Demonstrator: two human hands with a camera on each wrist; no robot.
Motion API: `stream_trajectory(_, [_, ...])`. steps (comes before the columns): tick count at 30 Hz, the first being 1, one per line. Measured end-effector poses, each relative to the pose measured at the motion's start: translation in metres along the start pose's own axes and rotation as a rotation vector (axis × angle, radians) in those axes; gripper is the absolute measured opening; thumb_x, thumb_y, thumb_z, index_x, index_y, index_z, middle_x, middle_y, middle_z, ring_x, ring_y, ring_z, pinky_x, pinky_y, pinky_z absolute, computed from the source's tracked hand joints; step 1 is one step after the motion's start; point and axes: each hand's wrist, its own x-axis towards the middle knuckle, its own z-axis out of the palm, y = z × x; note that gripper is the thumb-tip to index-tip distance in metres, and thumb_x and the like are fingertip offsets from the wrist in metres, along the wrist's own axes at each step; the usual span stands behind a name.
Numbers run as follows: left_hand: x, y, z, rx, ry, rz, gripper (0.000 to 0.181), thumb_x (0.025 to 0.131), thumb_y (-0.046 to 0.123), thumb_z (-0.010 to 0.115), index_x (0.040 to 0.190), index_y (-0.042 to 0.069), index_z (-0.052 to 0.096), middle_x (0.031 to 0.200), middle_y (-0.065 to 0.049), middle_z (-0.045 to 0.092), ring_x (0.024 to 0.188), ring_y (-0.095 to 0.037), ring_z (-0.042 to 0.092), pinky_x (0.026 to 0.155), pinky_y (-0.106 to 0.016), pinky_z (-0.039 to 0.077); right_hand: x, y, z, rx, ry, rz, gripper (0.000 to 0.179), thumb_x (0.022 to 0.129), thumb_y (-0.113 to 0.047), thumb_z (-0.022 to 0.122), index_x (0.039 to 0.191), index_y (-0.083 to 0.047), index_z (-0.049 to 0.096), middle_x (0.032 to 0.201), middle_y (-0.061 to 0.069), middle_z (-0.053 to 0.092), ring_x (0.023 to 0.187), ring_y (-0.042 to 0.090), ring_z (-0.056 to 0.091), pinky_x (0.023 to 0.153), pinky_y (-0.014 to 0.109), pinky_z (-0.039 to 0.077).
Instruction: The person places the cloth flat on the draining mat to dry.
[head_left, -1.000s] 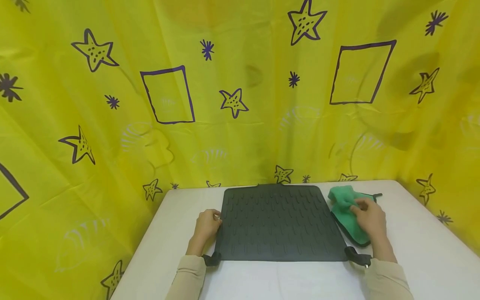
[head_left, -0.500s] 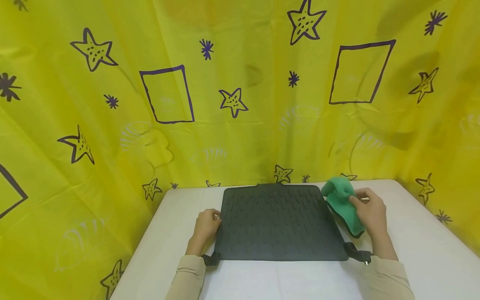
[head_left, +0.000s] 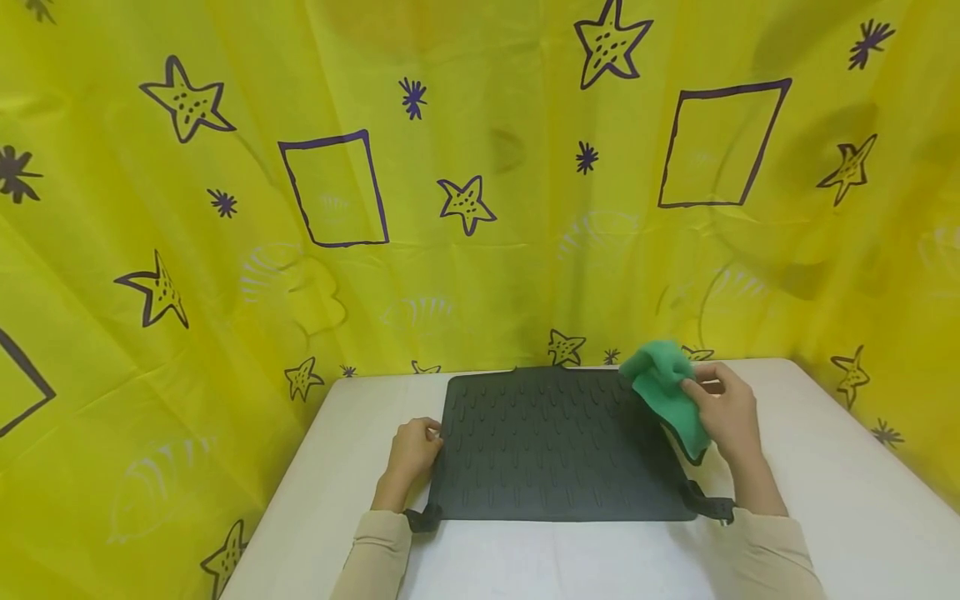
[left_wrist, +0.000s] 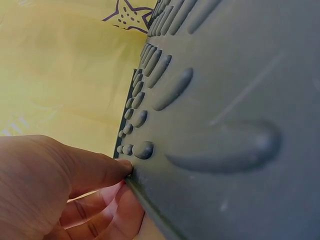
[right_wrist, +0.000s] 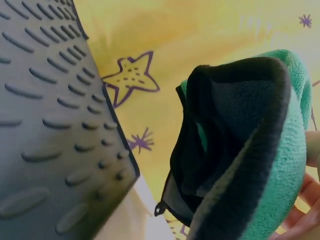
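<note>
A dark grey mat with rows of raised, elongated bumps lies flat on the table. My left hand pinches its left edge; the left wrist view has the thumb on top and curled fingers beneath. Between thumb and fingers of my right hand is a green microfibre cloth, bunched and hanging down over the mat's right edge. Its dark underside with black trim faces the right wrist camera, along with a small loop at one corner. Only part of the right fingers shows there.
The white table extends on both sides of the mat and in front of it. Close behind hangs a yellow curtain printed with stars and rectangles. Black straps circle both wrists.
My right hand has lifted the green cloth from the table on the right and carried it left, over the mat's right edge. The left hand and mat stay put.
</note>
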Motion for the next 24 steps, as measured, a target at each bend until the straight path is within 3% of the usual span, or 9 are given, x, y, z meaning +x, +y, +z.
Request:
stream_trajectory(8, [0.000,0.001,-0.001,0.007,-0.008,0.022,0.022,0.085,0.001,0.071,0.106,-0.002,0.075,0.076,-0.006,0.072,0.065,-0.015,0.061,0.061,-0.032,0.050,-0.004,-0.013,0.011,0.053,-0.057,-0.021,0.027,0.100,-0.021,0.066,0.118,-0.002,0.066,0.113,0.006,0.063,0.094,0.003,0.051,0.070,0.021,0.048])
stream_trajectory(24, [0.000,-0.002,-0.002,-0.005,-0.030,0.015,0.024,0.085,0.001,0.072,0.109,-0.001,0.075,0.077,-0.004,0.070,0.066,-0.015,0.059,0.060,-0.029,0.047,-0.011,-0.028,0.036,0.117,-0.107,-0.065,0.022,0.098,-0.015,0.067,0.114,0.000,0.066,0.110,0.016,0.065,0.090,0.001,0.054,0.070,0.025,0.049])
